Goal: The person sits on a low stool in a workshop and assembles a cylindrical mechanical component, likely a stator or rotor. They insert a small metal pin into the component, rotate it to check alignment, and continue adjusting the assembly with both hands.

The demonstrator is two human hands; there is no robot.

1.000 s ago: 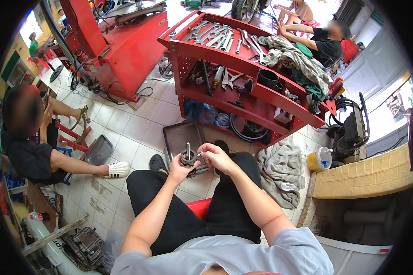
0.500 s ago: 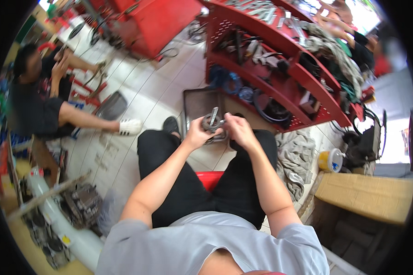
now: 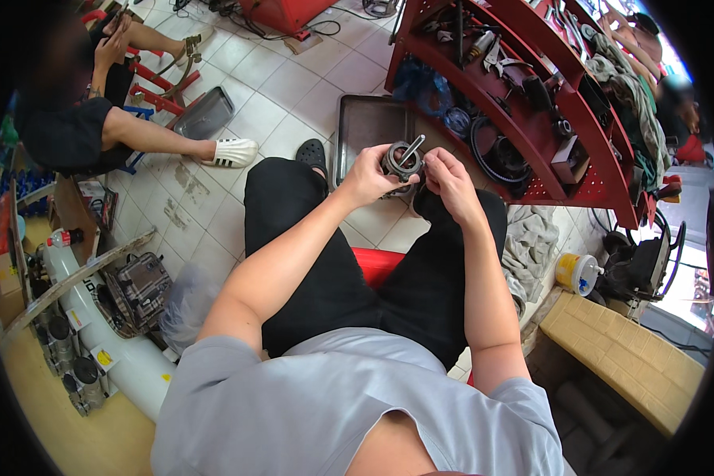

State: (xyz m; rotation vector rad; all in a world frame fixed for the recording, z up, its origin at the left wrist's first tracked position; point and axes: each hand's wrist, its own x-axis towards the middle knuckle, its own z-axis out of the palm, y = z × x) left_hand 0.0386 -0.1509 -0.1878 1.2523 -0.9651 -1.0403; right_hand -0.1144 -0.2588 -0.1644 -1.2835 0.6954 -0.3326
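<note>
My left hand (image 3: 366, 179) is closed round a dark, round metal part (image 3: 401, 162) with a hollow middle, held above the tray. A bright metal shaft (image 3: 412, 148) sticks up out of that part and leans to the right. Close against its right side is my right hand (image 3: 450, 179), thumb and fingers pinched together; what they hold, if anything, is too small to make out. Beneath both hands lies a dark rectangular metal tray (image 3: 346, 136) on the floor.
A red tool rack (image 3: 531, 136) with tools and cables stands ahead right. Grey rags (image 3: 531, 242), a yellow-white tub (image 3: 573, 274) and a cardboard-topped box (image 3: 623, 353) are at my right. At left are a seated person (image 3: 155, 136) and a white cylinder (image 3: 111, 341).
The view has shifted, so the scene sits differently in the picture. My left hand still holds the round part, and my right hand stays pinched beside it; its metal shaft now leans further right.
</note>
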